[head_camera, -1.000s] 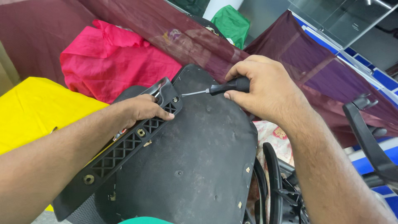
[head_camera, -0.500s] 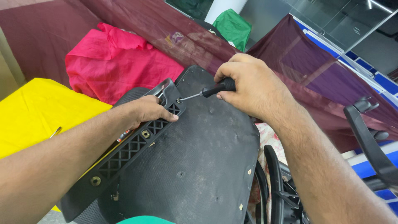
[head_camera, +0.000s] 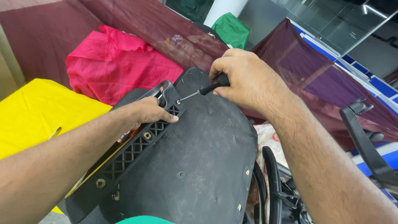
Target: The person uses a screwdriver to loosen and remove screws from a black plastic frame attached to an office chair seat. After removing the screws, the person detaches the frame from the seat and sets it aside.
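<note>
Across the middle of the view lies a dusty black plastic panel (head_camera: 195,166), seemingly the underside of a chair seat, with a black ribbed bracket (head_camera: 128,155) running along its left edge. The right hand (head_camera: 244,81) is closed around the black handle of a screwdriver (head_camera: 204,89), whose thin metal shaft slants down and left so that its tip meets a screw (head_camera: 178,101) near the bracket's upper end. The left hand (head_camera: 147,113) presses flat on the bracket just below that screw, fingers loosely curled over the grid, gripping nothing. Behind the panel lie a crumpled pink cloth (head_camera: 116,66), a yellow cloth (head_camera: 37,112) to the left, maroon fabric (head_camera: 290,66) and a green cloth (head_camera: 230,29). A black chair armrest (head_camera: 365,141) stands at the right.
</note>
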